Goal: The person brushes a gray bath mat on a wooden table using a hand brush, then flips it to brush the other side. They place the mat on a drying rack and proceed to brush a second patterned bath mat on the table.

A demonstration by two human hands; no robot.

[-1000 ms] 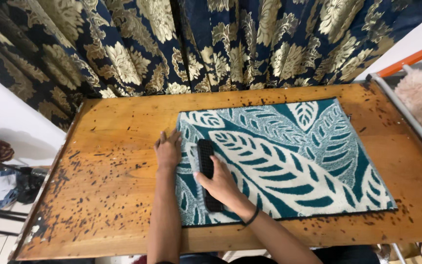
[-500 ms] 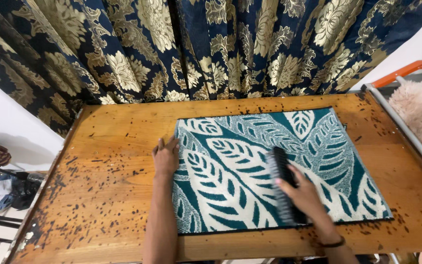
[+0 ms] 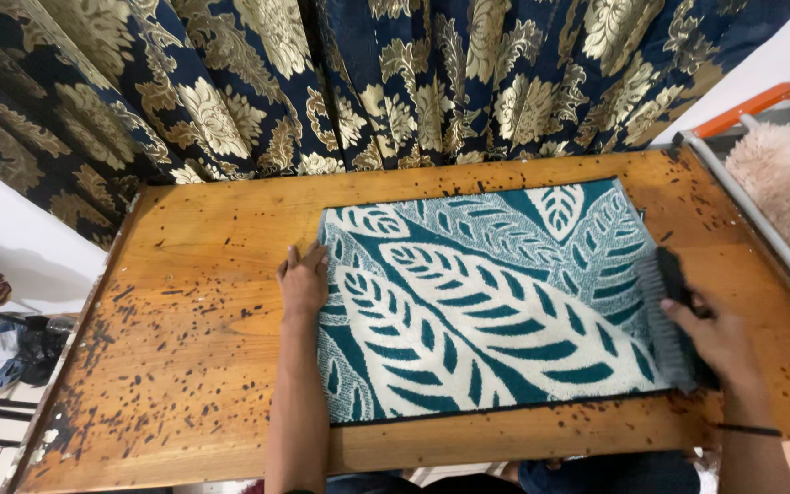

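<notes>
A teal and white leaf-patterned mat (image 3: 486, 302) lies flat on a wooden table (image 3: 194, 348). My left hand (image 3: 304, 280) presses flat on the mat's left edge, fingers spread, holding nothing. My right hand (image 3: 720, 340) grips a long black scrubbing brush (image 3: 669, 311) with grey bristles. The brush rests at the mat's right edge, bristles facing left, lying lengthwise from far to near.
Dark specks are scattered over the table, densest at the left and front. A navy and gold patterned curtain (image 3: 395, 82) hangs behind the table. A fluffy pink fabric (image 3: 784, 197) on a white and orange rail sits at the right. Clutter lies on the floor at left.
My right hand has swept the brush across the mat from its left side to its right edge. My left hand has stayed on the mat's left edge.
</notes>
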